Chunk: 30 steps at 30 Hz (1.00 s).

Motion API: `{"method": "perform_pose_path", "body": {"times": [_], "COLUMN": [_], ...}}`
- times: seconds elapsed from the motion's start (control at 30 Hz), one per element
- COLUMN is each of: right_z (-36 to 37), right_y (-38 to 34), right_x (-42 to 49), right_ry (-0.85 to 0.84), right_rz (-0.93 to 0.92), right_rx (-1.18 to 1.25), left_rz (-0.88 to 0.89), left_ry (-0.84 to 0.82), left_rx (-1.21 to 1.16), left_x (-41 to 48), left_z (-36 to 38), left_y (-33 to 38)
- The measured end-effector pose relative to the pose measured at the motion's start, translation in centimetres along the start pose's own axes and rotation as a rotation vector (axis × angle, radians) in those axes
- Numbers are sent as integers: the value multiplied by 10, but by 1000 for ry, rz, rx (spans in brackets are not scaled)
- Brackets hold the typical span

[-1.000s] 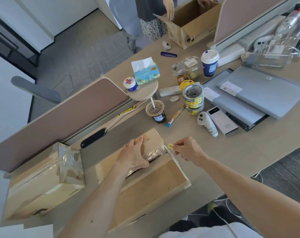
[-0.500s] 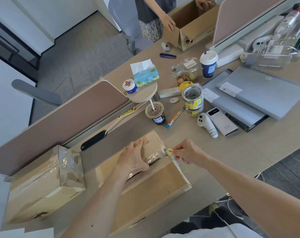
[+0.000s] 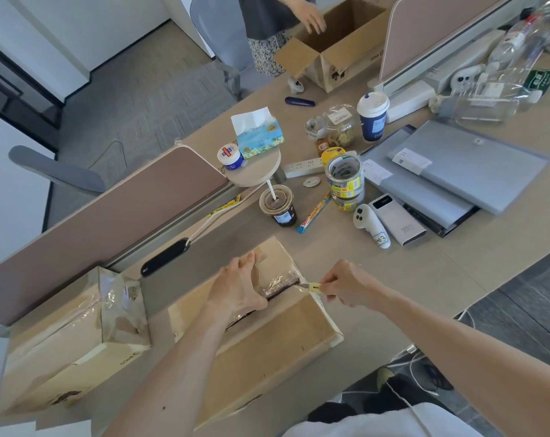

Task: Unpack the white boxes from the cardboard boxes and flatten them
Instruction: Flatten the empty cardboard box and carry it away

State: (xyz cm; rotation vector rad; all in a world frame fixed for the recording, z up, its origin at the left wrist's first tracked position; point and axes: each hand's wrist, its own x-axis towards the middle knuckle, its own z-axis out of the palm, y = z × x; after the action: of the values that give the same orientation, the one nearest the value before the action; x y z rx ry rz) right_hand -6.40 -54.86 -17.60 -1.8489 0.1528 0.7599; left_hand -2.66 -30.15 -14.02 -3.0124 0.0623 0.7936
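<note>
Head view: a taped cardboard box (image 3: 267,348) lies at the near edge of the desk (image 3: 409,279). The left hand (image 3: 239,291) rests on its far flap, fingers fairly straight, apparently pressing. The right hand (image 3: 346,283) pinches a small yellow cutter (image 3: 313,287) at the right end of the box's seam.

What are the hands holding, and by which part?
The right hand pinches a small yellow cutter by its rear end, tip at the taped seam of the box. The left hand holds nothing; it presses on the box top.
</note>
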Motion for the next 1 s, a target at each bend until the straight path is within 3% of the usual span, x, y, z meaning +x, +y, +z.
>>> {"method": "perform_pose_path", "body": {"times": [0.17,0.37,0.53,0.67,1.0], "right_z": [-9,-2,24,61,174], "right_y": [9,7,-21,-51,-110], "right_x": [-8,-13,-13,-14,-14], "right_ry": [31,151,141,27,-173], "right_rz": [24,0,-21,-55,19], "right_rx": [-29,152,228,308,200], "left_rz": [-3,5,58,123,246], "left_ry": [-2,22,138,92,222], "left_rx": [-15,-186,-562,-1011,-1621], "left_x": [2,-6,-28,-56,-114], "left_z": [8,18,31,45,61], "left_y": [-6,-18,-30,-28,-82]}}
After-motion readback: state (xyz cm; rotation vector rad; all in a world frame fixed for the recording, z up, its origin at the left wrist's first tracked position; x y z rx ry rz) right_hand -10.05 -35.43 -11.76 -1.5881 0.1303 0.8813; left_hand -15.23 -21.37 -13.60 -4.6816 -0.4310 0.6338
